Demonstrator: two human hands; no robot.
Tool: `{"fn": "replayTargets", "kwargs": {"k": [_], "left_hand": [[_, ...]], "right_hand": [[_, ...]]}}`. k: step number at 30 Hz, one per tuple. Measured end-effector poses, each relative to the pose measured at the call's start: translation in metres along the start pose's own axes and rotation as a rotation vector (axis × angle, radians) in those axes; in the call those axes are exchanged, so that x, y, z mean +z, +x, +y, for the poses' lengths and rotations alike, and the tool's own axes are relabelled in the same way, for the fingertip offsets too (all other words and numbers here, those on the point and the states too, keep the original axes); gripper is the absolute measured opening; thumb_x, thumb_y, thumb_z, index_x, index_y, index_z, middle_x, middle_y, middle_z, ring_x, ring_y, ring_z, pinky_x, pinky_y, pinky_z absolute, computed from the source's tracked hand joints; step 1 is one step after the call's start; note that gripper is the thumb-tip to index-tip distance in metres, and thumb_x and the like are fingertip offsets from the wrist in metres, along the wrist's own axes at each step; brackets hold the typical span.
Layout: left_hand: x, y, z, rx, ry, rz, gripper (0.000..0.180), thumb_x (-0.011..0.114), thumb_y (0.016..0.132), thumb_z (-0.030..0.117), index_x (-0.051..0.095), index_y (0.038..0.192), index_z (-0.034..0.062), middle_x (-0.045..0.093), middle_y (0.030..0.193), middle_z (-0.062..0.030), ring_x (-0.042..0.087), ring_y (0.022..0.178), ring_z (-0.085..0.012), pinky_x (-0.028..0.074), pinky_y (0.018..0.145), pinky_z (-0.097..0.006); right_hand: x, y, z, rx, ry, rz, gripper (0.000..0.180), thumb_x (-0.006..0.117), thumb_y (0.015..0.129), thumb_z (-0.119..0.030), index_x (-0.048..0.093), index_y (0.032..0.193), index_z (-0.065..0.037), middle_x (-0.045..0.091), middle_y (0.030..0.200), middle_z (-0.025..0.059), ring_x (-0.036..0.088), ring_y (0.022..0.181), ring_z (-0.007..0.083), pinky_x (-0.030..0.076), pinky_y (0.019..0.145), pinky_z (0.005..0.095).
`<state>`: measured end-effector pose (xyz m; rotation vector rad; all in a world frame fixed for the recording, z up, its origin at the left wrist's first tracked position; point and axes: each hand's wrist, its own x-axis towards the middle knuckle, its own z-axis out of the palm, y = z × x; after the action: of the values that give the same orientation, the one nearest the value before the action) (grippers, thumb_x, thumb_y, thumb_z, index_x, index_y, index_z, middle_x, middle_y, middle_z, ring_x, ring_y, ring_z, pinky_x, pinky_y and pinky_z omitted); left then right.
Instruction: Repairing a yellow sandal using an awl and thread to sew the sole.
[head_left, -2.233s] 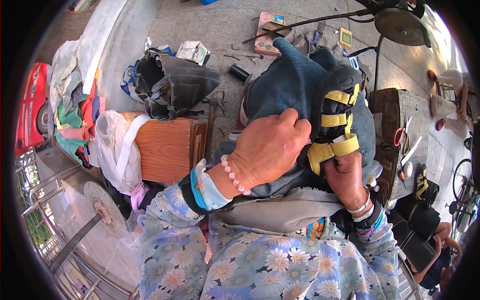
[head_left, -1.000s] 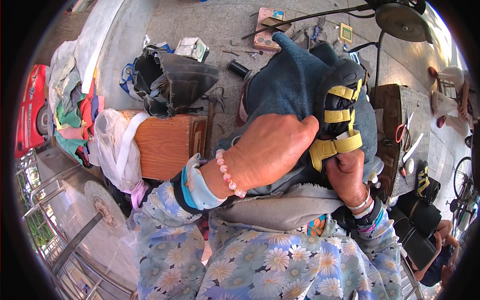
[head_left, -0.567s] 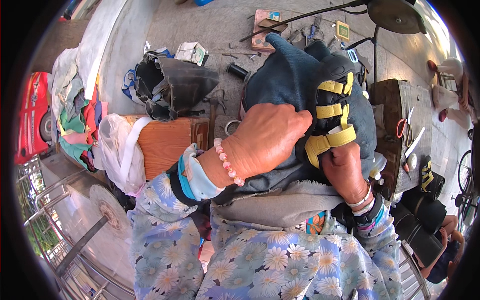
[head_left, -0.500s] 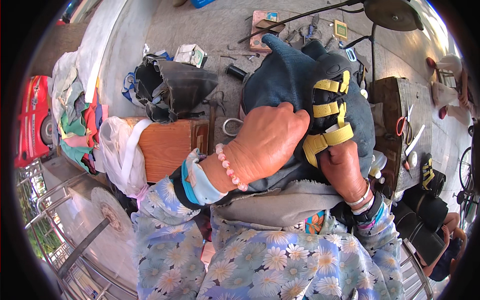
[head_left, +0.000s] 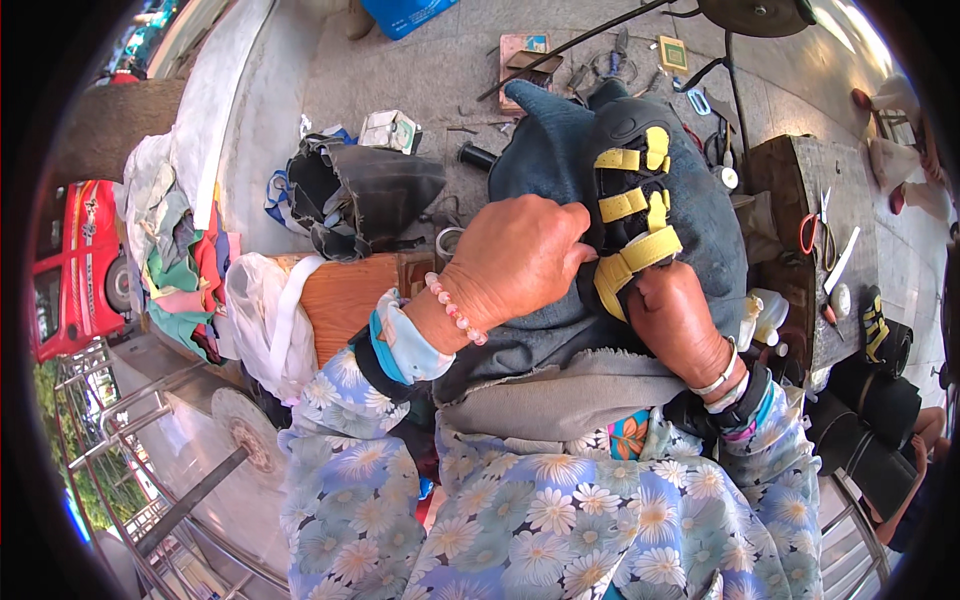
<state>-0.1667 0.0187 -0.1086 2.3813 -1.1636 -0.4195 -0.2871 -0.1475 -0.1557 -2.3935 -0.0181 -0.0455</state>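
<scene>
A black sandal with yellow straps (head_left: 624,204) lies toe-away on a dark blue cloth (head_left: 540,150) over my lap. My right hand (head_left: 685,315) is closed on its heel end, fingers tucked under the lowest yellow strap. At the sandal's left edge, my left hand (head_left: 515,260) is closed, thumb and fingers pinched together. Whatever it may hold is hidden by the fingers. A grey cloth (head_left: 560,402) is bunched below both hands.
A wooden box (head_left: 342,305) and a plastic bag (head_left: 262,320) stand left, behind them a torn black leather piece (head_left: 385,190). On the right-hand bench (head_left: 790,200) lie scissors (head_left: 826,240); a similar sandal (head_left: 876,325) is beside it. A metal stand (head_left: 738,110) rises at the back.
The sandal and both hands have shifted a little to the left. My left hand stays closed near the sandal's edge, its knuckles turned slightly. The whole view has tilted slightly.
</scene>
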Motion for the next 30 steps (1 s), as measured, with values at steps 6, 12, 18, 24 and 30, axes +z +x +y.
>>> {"fn": "replayTargets", "kwargs": {"k": [6, 12, 18, 24, 30], "left_hand": [[0.001, -0.002, -0.004, -0.032, 0.082, 0.02, 0.031, 0.072, 0.074, 0.026, 0.054, 0.065, 0.0038, 0.058, 0.063, -0.0164, 0.059, 0.061, -0.0377, 0.045, 0.052, -0.045], [0.004, -0.011, -0.006, -0.046, 0.088, 0.091, 0.029, 0.072, 0.075, 0.027, 0.055, 0.068, 0.0038, 0.058, 0.062, -0.016, 0.059, 0.06, -0.0371, 0.046, 0.053, -0.044], [-0.02, -0.031, -0.006, 0.086, 0.13, -0.095, 0.017, 0.06, 0.08, 0.009, 0.056, 0.096, 0.0029, 0.061, 0.075, -0.019, 0.061, 0.073, -0.0379, 0.048, 0.061, -0.044], [-0.024, -0.032, -0.018, 0.106, -0.164, -0.286, 0.036, 0.055, 0.079, 0.003, 0.056, 0.114, 0.0028, 0.062, 0.085, -0.0181, 0.06, 0.073, -0.04, 0.048, 0.064, -0.047], [-0.041, -0.041, 0.007, 0.099, 0.142, -0.19, 0.034, 0.056, 0.078, 0.004, 0.057, 0.112, 0.001, 0.06, 0.083, -0.0148, 0.062, 0.067, -0.0347, 0.05, 0.06, -0.043]], "right_hand": [[-0.004, 0.0, -0.002, 0.03, -0.046, -0.05, 0.005, 0.059, 0.073, -0.005, 0.062, 0.076, -0.002, 0.061, 0.069, 0.0203, 0.061, 0.067, 0.0406, 0.052, 0.06, 0.0458], [-0.037, 0.005, -0.019, 0.031, 0.09, -0.193, 0.008, 0.06, 0.075, -0.005, 0.06, 0.081, 0.0, 0.062, 0.078, 0.0219, 0.062, 0.073, 0.0399, 0.05, 0.063, 0.0462], [-0.079, -0.005, -0.045, -0.224, -0.051, 0.198, 0.03, 0.068, 0.073, -0.005, 0.063, 0.102, -0.003, 0.062, 0.103, 0.0134, 0.063, 0.087, 0.0347, 0.052, 0.07, 0.0391], [-0.043, 0.036, -0.044, -0.34, -0.371, 0.038, 0.039, 0.074, 0.068, -0.031, 0.068, 0.101, -0.013, 0.041, 0.141, 0.0099, 0.035, 0.13, 0.0358, 0.027, 0.105, 0.0519], [-0.026, 0.041, -0.025, -0.274, -0.327, 0.084, 0.041, 0.076, 0.063, -0.03, 0.07, 0.101, -0.017, 0.038, 0.145, 0.0073, 0.031, 0.133, 0.0347, 0.026, 0.106, 0.0514]]}}
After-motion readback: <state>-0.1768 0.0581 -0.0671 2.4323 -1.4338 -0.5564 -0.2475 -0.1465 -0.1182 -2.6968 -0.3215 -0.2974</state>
